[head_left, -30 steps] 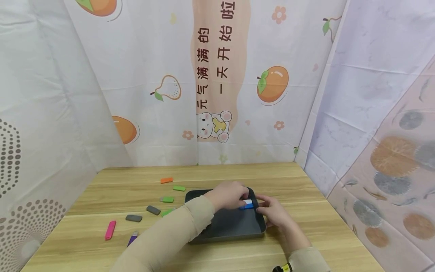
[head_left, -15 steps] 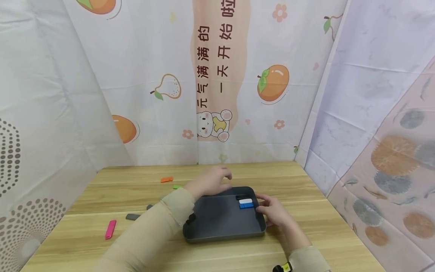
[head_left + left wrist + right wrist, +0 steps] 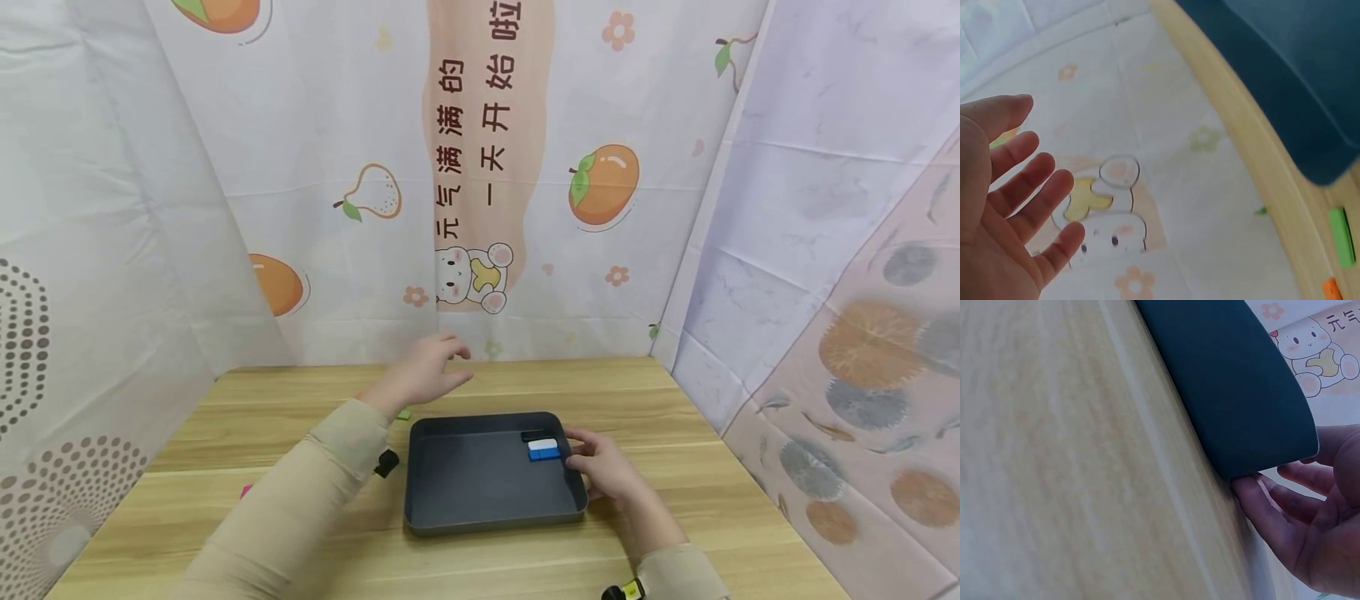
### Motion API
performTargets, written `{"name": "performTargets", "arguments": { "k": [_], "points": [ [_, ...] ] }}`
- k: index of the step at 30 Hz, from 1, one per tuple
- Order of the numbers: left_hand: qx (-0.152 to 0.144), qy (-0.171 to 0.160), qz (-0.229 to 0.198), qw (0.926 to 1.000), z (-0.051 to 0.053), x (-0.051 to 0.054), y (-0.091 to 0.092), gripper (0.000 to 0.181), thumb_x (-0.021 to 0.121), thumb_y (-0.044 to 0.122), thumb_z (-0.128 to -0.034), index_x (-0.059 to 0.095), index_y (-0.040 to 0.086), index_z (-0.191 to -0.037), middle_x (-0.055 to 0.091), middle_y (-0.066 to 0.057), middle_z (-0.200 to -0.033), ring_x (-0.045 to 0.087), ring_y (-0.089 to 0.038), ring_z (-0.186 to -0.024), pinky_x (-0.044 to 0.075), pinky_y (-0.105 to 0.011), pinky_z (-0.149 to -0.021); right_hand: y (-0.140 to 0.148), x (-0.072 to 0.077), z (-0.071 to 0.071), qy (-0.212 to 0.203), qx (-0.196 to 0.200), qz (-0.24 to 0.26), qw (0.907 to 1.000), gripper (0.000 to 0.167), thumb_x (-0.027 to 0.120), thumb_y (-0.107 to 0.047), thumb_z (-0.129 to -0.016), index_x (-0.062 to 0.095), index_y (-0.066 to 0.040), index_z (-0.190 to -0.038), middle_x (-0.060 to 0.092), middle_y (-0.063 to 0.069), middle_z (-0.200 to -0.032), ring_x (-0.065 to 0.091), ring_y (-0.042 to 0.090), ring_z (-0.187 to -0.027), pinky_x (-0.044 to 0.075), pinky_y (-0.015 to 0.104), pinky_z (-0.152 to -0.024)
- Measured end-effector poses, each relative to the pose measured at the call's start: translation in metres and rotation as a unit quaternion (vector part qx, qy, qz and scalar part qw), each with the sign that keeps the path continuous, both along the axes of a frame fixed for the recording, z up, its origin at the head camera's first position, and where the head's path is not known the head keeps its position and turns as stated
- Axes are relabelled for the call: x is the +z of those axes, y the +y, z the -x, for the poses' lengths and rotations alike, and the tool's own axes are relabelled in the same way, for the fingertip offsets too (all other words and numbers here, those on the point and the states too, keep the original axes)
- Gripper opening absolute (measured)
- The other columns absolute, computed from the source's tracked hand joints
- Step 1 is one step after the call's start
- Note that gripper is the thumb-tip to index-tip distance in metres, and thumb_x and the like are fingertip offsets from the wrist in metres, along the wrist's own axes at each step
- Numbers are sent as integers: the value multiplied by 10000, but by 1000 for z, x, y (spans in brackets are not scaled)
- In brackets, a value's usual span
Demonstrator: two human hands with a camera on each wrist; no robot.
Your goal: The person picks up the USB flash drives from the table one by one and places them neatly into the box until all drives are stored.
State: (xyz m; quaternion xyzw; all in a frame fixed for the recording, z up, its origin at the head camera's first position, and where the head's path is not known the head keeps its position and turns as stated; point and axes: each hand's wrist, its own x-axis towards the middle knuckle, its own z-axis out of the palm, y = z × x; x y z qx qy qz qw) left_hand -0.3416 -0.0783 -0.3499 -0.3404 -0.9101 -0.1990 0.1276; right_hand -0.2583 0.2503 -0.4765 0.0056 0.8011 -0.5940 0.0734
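A shallow dark grey tray [image 3: 480, 487] lies on the wooden table. Inside, near its right wall, a black stick [image 3: 536, 435], a white USB stick [image 3: 542, 445] and a blue USB stick [image 3: 543, 455] lie side by side. My right hand [image 3: 606, 471] holds the tray's right edge, thumb at the rim and fingers against the outer wall. Beyond the tray's far left corner, my left hand [image 3: 420, 375] is raised over the table, fingers spread and holding nothing. In the left wrist view its palm [image 3: 997, 250] shows bare.
A green USB stick [image 3: 1341, 236] and an orange one [image 3: 1332, 289] lie left of the tray. A bit of a pink stick [image 3: 245, 490] shows beside the left sleeve [image 3: 300, 492], which hides that part of the table. A printed curtain [image 3: 360, 283] hangs behind the table.
My left hand has come out of the tray and swung up and to the left, uncovering the sticks at the tray's right side. The right hand and tray have stayed put.
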Motion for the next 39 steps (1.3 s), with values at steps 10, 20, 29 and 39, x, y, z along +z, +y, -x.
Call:
{"name": "performTargets", "arguments": {
  "k": [10, 20, 29, 39],
  "points": [
    [741, -105, -376, 9965, 10, 5, -44, 372, 746, 283, -938, 663, 99, -1252, 598, -85, -1280, 610, -276, -1143, 510, -465, -930, 0, 2, 0, -39, 9, 29, 10000, 545, 591, 26, -946, 500, -42, -1479, 620, 239, -1206, 657, 311, -905, 584, 525, -589],
    [1279, -352, -473, 9900, 27, -12, -87, 561, 727, 283, -944, 539, 78, -1430, 480, -145, -1476, 526, -357, -1281, 435, -536, -1034, 0, 2, -1, -37, -31, 3, 10000, 548, 597, 36, -936, 509, -39, -1471, 630, 227, -1196, 662, 307, -879, 583, 524, -579],
    [1621, -530, -441, 9844, 36, -29, -120, 559, 705, 289, -959, 529, 32, -1423, 492, -177, -1452, 490, -399, -1308, 395, -560, -1065, 0, 1, 1, -33, 40, 71, 10000, 548, 595, 28, -936, 502, -30, -1473, 625, 237, -1216, 668, 308, -871, 581, 530, -575],
    [1903, -1236, 80, 9739, 35, -48, -136, 606, 678, 288, -960, 501, -35, -1441, 443, -292, -1476, 412, -482, -1353, 348, -611, -1083, 1, 2, 1, -73, 80, 24, 9999, 556, 590, 38, -938, 490, -28, -1481, 626, 235, -1216, 663, 309, -909, 582, 534, -583]
  ]
}}
